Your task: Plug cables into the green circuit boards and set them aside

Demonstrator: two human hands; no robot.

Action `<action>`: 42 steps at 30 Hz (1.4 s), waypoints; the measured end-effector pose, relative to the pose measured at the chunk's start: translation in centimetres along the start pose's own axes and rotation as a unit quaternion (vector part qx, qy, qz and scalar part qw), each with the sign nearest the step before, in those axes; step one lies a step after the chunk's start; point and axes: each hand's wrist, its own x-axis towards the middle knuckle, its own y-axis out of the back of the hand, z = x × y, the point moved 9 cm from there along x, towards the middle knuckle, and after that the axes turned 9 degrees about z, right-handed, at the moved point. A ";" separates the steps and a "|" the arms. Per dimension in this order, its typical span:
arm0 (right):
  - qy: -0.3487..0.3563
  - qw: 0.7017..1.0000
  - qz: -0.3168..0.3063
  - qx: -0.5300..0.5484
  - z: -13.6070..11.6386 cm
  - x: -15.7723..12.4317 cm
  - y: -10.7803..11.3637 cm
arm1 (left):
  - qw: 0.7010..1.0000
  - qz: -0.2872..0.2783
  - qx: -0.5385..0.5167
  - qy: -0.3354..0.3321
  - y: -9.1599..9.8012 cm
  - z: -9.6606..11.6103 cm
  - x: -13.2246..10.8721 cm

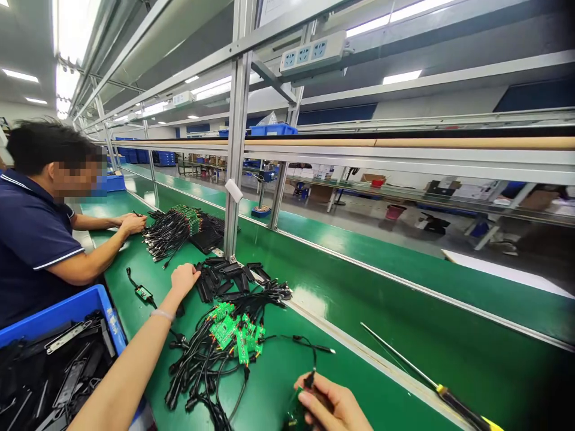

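My left hand (184, 281) reaches to the near edge of a pile of black plastic casings (231, 275), its fingers curled together at the outermost pieces; what they grip there is hidden. Low in the view, my right hand (335, 404) pinches a green circuit board (294, 410) with a black cable (313, 353) running up from it. Between my hands lies a heap of green circuit boards (227, 329) wired to black cables (211, 377). A single board on a cable (144, 293) rests left of my left wrist.
A blue bin (108, 311) of black casings stands at the lower left. Beside it sits a co-worker (36, 221), hands near another stack of wired boards (184, 221). A metal post (236, 179) rises behind the casings. A yellow-black screwdriver (442, 392) lies at right.
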 end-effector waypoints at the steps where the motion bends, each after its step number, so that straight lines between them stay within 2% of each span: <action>1: 0.057 0.996 0.005 -0.074 -0.3 -0.2 -0.2 | 0.999 0.014 -0.033 0.019 0.7 -0.3 -0.1; 3: 0.157 0.969 0.006 -0.189 -1.0 -0.8 -1.2 | 0.991 0.043 -0.114 0.059 2.3 -0.7 -0.7; 5: 0.210 0.945 0.002 -0.250 -1.5 -1.6 -2.3 | 0.970 0.059 -0.212 0.100 3.6 -0.8 -1.8; 7: 0.221 0.934 0.007 -0.282 -1.6 -1.9 -2.9 | 0.937 0.048 -0.317 0.139 4.2 -0.4 -3.6; 10: 0.188 0.941 0.024 -0.280 -1.7 -1.6 -2.9 | 0.871 -0.019 -0.452 0.192 3.8 1.1 -8.2; 13: 0.136 0.966 0.050 -0.214 -2.3 -1.0 -2.2 | 0.802 -0.119 -0.538 0.232 2.7 3.3 -15.1; 15: 0.098 0.984 0.069 -0.133 -3.1 -0.8 -1.9 | 0.764 -0.176 -0.569 0.248 2.1 4.5 -20.0; 16: 0.077 0.991 0.073 -0.081 -3.4 -0.8 -2.0 | 0.736 -0.212 -0.588 0.261 1.6 5.1 -22.5; 17: 0.055 0.995 0.073 -0.028 -3.8 -0.9 -2.2 | 0.681 -0.269 -0.619 0.283 0.8 6.1 -25.1; 19: 0.024 0.996 0.064 0.063 -4.7 -1.2 -2.9 | 0.611 -0.335 -0.654 0.293 0.2 7.4 -29.1; 20: 0.018 0.993 0.063 0.093 -5.2 -1.4 -3.2 | 0.585 -0.357 -0.666 0.295 0.1 7.9 -30.6; 21: 0.015 0.991 0.065 0.113 -5.6 -1.6 -3.5 | 0.571 -0.369 -0.672 0.293 0.0 8.2 -31.7; 25: 0.013 0.986 0.065 0.154 -6.1 -2.1 -4.4 | 0.540 -0.395 -0.678 0.304 0.2 8.6 -34.5; 31: 0.007 0.982 0.072 0.177 -5.4 -2.8 -5.1 | 0.522 -0.426 -0.678 0.292 1.4 9.1 -36.2; 34: 0.058 0.981 0.102 0.154 -6.5 -3.2 -4.4 | 0.516 -0.432 -0.672 0.308 1.2 8.9 -36.9; 38: 0.155 0.976 0.124 0.088 -8.4 -3.7 -3.9 | 0.523 -0.429 -0.660 0.325 0.9 8.5 -37.5; 42: 0.196 0.970 0.134 0.050 -8.9 -3.8 -4.0 | 0.555 -0.408 -0.656 0.308 1.5 8.8 -37.2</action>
